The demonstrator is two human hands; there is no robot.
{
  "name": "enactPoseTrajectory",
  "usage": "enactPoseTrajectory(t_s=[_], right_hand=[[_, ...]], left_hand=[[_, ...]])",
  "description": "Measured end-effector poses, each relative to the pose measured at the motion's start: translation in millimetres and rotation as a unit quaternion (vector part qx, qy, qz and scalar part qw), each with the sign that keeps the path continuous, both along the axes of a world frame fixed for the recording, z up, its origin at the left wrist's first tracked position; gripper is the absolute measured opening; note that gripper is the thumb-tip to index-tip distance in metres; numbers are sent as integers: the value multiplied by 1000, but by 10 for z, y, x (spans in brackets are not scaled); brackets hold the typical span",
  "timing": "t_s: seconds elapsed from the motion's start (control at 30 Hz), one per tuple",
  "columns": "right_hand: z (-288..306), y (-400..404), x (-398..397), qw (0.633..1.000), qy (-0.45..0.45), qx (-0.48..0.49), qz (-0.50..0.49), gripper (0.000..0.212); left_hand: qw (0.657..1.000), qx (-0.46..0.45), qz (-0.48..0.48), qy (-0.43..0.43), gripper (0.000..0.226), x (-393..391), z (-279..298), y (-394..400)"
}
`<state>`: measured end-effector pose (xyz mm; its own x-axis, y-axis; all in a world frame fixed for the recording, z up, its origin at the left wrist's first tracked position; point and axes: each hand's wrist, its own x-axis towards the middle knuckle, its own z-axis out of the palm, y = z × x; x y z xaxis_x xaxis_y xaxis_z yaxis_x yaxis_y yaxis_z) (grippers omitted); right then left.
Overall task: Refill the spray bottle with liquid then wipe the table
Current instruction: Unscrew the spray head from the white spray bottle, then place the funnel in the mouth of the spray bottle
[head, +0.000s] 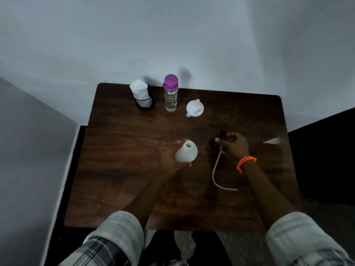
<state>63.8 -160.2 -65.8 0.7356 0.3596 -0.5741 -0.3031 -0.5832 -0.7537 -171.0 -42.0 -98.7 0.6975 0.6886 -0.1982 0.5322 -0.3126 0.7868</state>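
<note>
- We hold the white spray bottle (186, 152) upright on the table (123, 169) with our left hand (172, 160); its fingers curl around the body, probably to keep the open neck steady for filling.
- Our right hand (233, 144) grips the black spray head (222, 135), already off the bottle. Its thin tube (216, 173) hangs down and curves over the wood, so we judge it is held aside to free the neck.
- The white funnel (194, 108) lies at the far side, just beside the clear bottle with a purple cap (171, 93), which holds liquid. Both are near, ready for the pouring step, we think.
- The black mesh holder with white tissue (143, 96) stands to the left of that bottle, likely for the wiping later.
- The spray head is mostly covered by our fingers, and the light is dim, so we cannot tell its form exactly.
- A pale blurred shape (272, 141) to the right of our right hand is not clear to us.
</note>
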Motion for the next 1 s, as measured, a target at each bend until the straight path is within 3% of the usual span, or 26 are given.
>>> enactPoseTrajectory(t_s=[0.1, 0.2, 0.4, 0.57, 0.83, 1.0], right_hand=[[-102, 80, -203, 987, -128, -65, 70, 51], [-198, 154, -381, 969, -194, -98, 121, 56], [-407, 256, -514, 961, -217, -100, 139, 53], [-449, 279, -565, 960, -217, -102, 144, 51], [-362, 205, -477, 950, -223, -120, 184, 64], [-260, 302, -201, 943, -246, -149, 166, 45]], left_hand=[[999, 34, -23, 6, 94, -14, -79, 14], [998, 51, -37, -8, 95, -23, -149, 24], [995, 70, -2, -74, 105, -16, -153, -22], [998, 43, -12, -33, 123, -148, -157, -1], [997, 36, -60, 35, 86, -472, -107, 272], [998, 32, 5, 55, 59, -232, -2, 600]])
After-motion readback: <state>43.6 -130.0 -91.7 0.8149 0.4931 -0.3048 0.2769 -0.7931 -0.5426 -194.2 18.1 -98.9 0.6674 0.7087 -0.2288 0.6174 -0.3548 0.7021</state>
